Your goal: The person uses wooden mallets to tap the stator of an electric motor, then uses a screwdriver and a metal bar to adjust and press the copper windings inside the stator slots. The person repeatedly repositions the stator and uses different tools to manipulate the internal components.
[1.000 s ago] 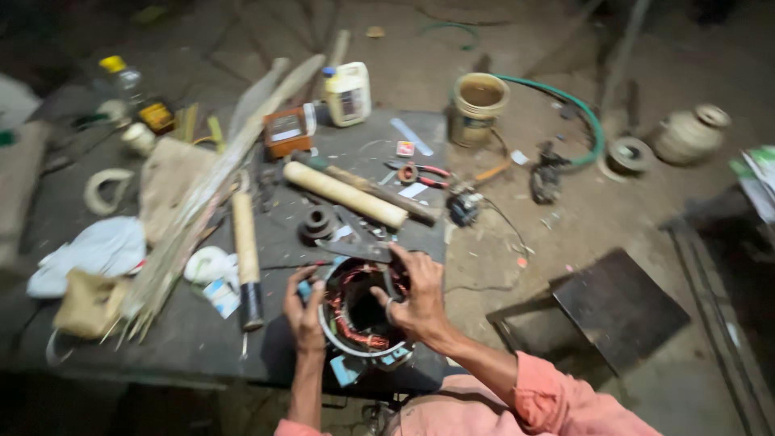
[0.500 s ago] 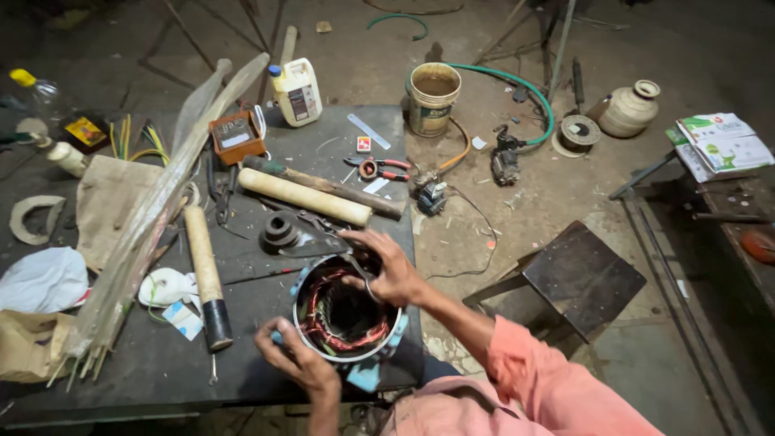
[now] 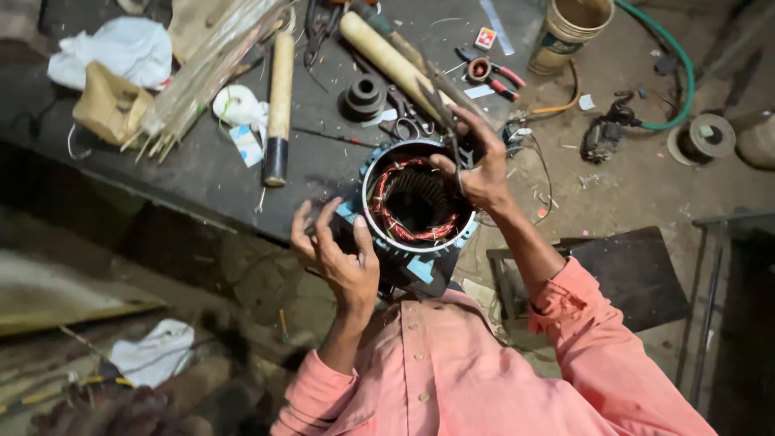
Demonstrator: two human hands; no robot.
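- Tilted further down and closer than half a second back: pink shirt front now fills the bottom, bench top slid upward, white bottle gone off the top edge.
- Shifted too: motor stator now at the near edge of the dark workbench, partly overhanging toward the chest; before, well on the bench.
- Moved: left hand from under the stator's near rim to its left side.
- Cut off at the top: tan bucket and upper end of the pale rolling-pin handle; green hose runs out past the edge.
- Hard to make out: lower left blurred and dark, only a white rag readable; small thing under the left fingertips not identifiable.
- Hidden: stator's underside and the blue pieces beneath it, mostly covered by hands and housing.
- Right hand: fingers curled over the far right rim, thumb inside against the red-copper windings, pinching a thin wire or tool too slim to identify.
- Left hand: fingers spread and slightly bent, tips touching the stator's outer left edge, not wrapped round it.
- Nearby on the bench: wooden mallet, black pulley, red-handled pliers, bundle of sticks.
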